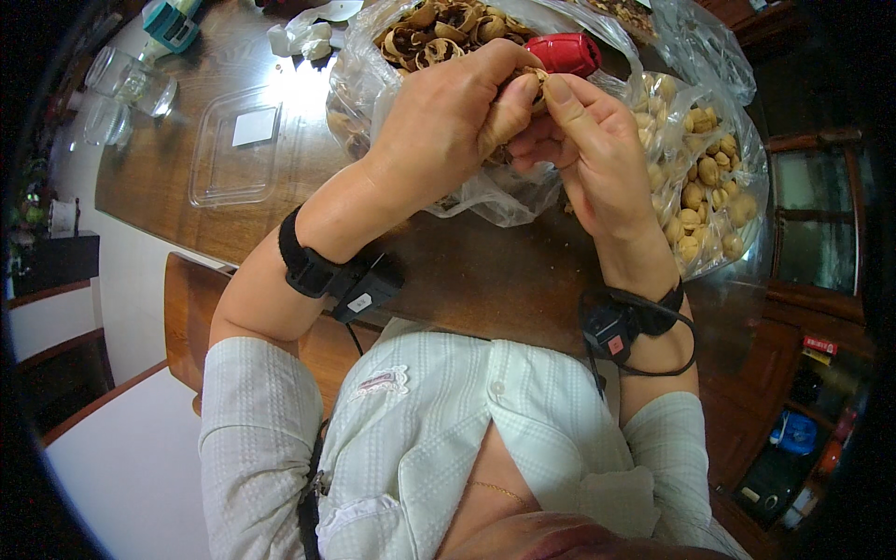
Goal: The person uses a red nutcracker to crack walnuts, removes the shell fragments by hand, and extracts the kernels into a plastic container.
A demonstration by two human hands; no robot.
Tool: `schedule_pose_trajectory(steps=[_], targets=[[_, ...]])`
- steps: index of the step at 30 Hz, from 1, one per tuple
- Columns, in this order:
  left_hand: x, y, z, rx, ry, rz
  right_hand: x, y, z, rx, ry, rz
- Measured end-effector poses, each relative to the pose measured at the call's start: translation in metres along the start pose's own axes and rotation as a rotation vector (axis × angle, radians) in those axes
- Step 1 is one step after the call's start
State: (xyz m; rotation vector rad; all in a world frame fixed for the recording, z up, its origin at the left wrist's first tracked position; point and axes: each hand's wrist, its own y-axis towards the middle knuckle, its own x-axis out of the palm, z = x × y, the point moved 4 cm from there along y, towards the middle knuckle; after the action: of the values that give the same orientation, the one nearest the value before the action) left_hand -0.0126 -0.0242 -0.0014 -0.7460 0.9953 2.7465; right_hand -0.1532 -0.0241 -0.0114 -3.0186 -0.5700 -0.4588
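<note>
My left hand (448, 112) and my right hand (605, 140) meet above an open plastic bag (483, 199). Between their thumbs and fingers they grip a cracked walnut (537, 96), mostly hidden by the fingers. Broken walnut shells (448, 31) fill the bag behind my left hand. Just past my fingertips lies a red barrel-shaped object (565, 54), its kind unclear. To the right of my right hand, whole walnuts (708, 171) sit in a second clear plastic bag (675, 150).
A clear plastic tray (199, 168) with a white square label (254, 127) lies on the wooden table (476, 273) at left. Glass jars (133, 80), a teal-banded container (170, 26) and crumpled tissue (302, 40) stand farther back. Walnut pieces (626, 15) lie at the far right.
</note>
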Motion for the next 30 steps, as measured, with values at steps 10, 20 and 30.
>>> schedule_pose_trajectory(steps=[10, 20, 30], targets=[[0.003, 0.002, -0.004, 0.022, -0.077, 0.042, 0.0, 0.002, 0.0, -0.019, 0.026, 0.025], [-0.015, 0.005, 0.006, 0.226, -0.022, 0.188, -0.002, 0.002, -0.003, -0.092, -0.012, 0.043], [-0.017, 0.005, 0.008, 0.201, -0.048, 0.198, 0.0, 0.001, 0.0, -0.067, 0.162, 0.009]])
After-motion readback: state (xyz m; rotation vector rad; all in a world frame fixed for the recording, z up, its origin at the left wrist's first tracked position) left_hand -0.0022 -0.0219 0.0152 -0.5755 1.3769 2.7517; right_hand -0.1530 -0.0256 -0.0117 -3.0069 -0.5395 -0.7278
